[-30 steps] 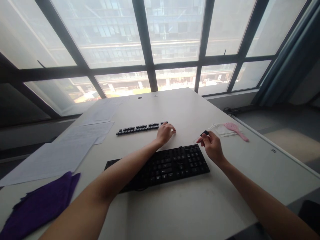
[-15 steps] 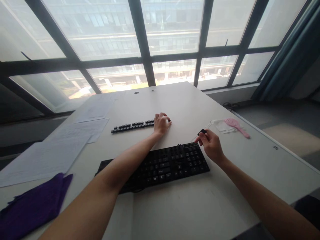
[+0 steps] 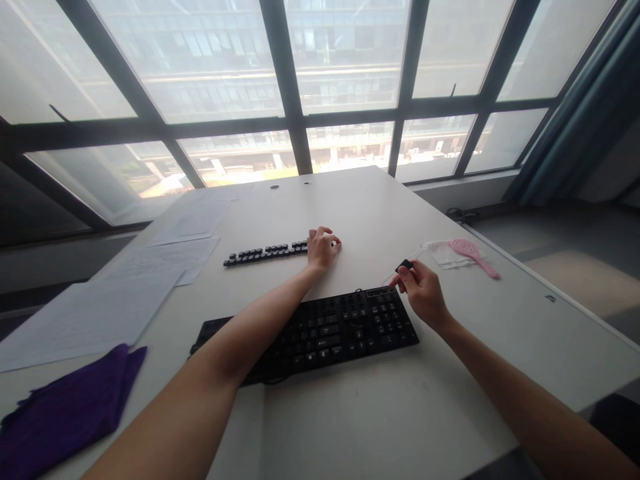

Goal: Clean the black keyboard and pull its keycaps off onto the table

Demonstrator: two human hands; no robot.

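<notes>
Beyond the keyboard, my left hand (image 3: 323, 249) rests at the right end of a double row of loose black keycaps (image 3: 265, 253). Its fingers are curled downward, and what lies under them is hidden. My right hand (image 3: 420, 287) is raised beside the upper right corner of the black keyboard (image 3: 345, 327), pinching a small black object (image 3: 404, 265) between thumb and fingers. A thin wire-like piece sticks out near that object. My left forearm crosses above the keyboard and covers part of its left half.
Paper sheets (image 3: 95, 320) lie along the left of the white table (image 3: 350, 420), with a purple cloth (image 3: 75, 413) nearer. On the right are a pink hairbrush (image 3: 473, 255) and a crumpled white tissue (image 3: 443, 255). Windows stand behind the table.
The small dark piece seen at my left fingertips before no longer shows, and those fingers have drawn in slightly. My right hand has barely moved and keeps its pinch.
</notes>
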